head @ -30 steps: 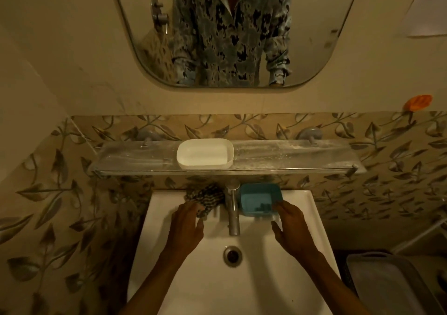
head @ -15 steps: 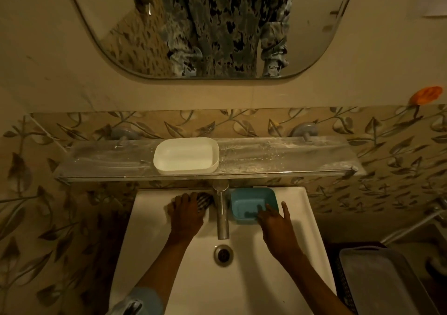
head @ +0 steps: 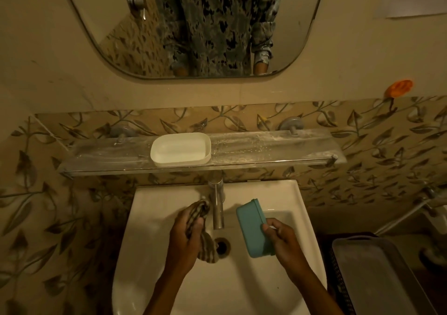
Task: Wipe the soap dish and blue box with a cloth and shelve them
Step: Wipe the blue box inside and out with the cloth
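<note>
Over the white sink [head: 304,230], the right hand [head: 281,238] clasps the blue box [head: 254,230] (turned on edge), the left hand [head: 183,239] clenches a striped cloth [head: 205,244], and the white soap dish [head: 181,149] sits on the glass shelf [head: 278,150].

The shelf [head: 266,145] lies bare on both sides of the white soap dish [head: 181,149]. The tap [head: 217,203] rises between the cloth [head: 202,232] and blue box [head: 254,229], under the shelf's front edge.
</note>
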A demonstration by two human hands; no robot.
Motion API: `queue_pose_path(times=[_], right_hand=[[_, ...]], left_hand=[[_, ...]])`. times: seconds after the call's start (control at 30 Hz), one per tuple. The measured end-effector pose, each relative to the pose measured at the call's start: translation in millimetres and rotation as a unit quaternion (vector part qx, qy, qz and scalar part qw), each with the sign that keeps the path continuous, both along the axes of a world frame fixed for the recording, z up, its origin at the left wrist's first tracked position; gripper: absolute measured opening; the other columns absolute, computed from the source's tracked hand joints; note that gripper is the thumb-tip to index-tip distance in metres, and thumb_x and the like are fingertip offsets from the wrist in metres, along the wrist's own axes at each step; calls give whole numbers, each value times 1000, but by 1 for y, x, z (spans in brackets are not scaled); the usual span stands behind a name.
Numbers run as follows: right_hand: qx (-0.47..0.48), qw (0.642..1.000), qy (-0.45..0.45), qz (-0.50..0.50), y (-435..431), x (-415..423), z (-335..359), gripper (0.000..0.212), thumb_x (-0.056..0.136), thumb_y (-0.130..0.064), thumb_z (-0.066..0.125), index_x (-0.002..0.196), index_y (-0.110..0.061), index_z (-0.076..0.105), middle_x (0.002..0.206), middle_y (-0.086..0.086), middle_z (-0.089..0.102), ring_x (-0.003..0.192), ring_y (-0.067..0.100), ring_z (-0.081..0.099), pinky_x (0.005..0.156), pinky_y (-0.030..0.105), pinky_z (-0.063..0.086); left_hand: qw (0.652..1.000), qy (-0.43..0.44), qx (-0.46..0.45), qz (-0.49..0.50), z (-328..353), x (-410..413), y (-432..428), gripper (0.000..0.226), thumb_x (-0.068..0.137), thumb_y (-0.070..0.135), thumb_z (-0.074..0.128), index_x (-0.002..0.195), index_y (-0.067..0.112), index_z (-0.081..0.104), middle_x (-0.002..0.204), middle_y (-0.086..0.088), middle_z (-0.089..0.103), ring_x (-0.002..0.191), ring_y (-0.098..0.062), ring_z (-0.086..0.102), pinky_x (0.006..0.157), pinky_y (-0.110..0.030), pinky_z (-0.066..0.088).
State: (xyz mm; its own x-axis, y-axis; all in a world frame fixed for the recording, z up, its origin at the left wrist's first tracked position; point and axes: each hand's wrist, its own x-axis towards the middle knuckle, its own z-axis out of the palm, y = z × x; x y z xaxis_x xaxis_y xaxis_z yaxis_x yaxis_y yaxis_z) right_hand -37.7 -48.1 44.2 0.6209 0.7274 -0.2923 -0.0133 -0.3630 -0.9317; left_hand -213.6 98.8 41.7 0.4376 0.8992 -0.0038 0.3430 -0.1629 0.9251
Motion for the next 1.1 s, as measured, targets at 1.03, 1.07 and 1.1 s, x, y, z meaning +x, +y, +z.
queue_pose_path(times=[1.03, 1.07, 1.1], right_hand=[[11, 993, 117, -27, -38, -29, 78, 27, 101, -24, 41, 108, -25, 67, 105, 5, 71, 99, 25, 67, 78, 41, 58], [11, 993, 118, -17, -40, -31, 79, 27, 101, -23, 41, 109, -24, 67, 106, 6, 71, 99, 25, 67, 80, 41, 58], [14, 993, 118, -11, -40, -32, 81, 27, 101, -22, 41, 108, -23, 67, 106, 7, 72, 99, 25, 67, 82, 40, 58]], left_hand=[[991, -21, 123, -45, 62, 79, -96, 34, 95, 11, 48, 126, 21, 56, 150, 8, 30, 135, -3, 28, 107, -15, 26], [993, -19, 111, -36, 67, 82, -89, 33, 96, 12, 47, 126, 21, 55, 148, 5, 35, 134, -7, 32, 107, -19, 28], [994, -18, 102, -34, 70, 83, -85, 33, 96, 13, 46, 128, 19, 53, 146, 0, 40, 134, -13, 36, 108, -24, 31]])
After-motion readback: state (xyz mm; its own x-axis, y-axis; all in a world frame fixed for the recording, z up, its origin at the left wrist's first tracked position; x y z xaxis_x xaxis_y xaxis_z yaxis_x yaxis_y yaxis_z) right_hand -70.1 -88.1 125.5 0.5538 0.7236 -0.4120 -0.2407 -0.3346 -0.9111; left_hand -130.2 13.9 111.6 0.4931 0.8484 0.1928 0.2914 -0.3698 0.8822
